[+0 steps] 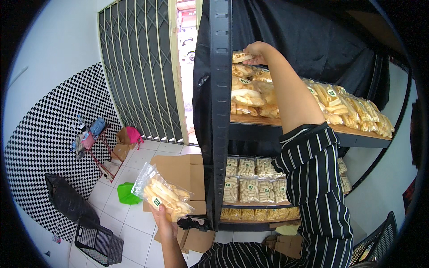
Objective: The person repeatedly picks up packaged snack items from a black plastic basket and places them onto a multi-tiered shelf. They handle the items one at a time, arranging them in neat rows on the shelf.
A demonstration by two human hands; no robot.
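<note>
My left hand (pixel 166 224) is closed around the lower end of a clear plastic bag of pale yellow snack sticks (pixel 166 196), held out left of the shelf rack. A round label shows on the bag. My right arm reaches up to the top shelf. There my right hand (pixel 260 52) grips a similar snack bag (pixel 240 57) at the top of a stack, beside the rack's dark upright; the upright cuts off part of that bag. More snack bags (pixel 248 96) are stacked beneath it, and a further row (pixel 353 107) runs right along the shelf.
A black metal rack upright (pixel 220 134) stands between my hands. Lower shelves hold white snack packs (pixel 249 191) and yellow ones (pixel 250 215). On the floor are flattened cardboard (pixel 178 172), a green bag (pixel 128 193), a black crate (pixel 100 243) and a black sack (pixel 71 198).
</note>
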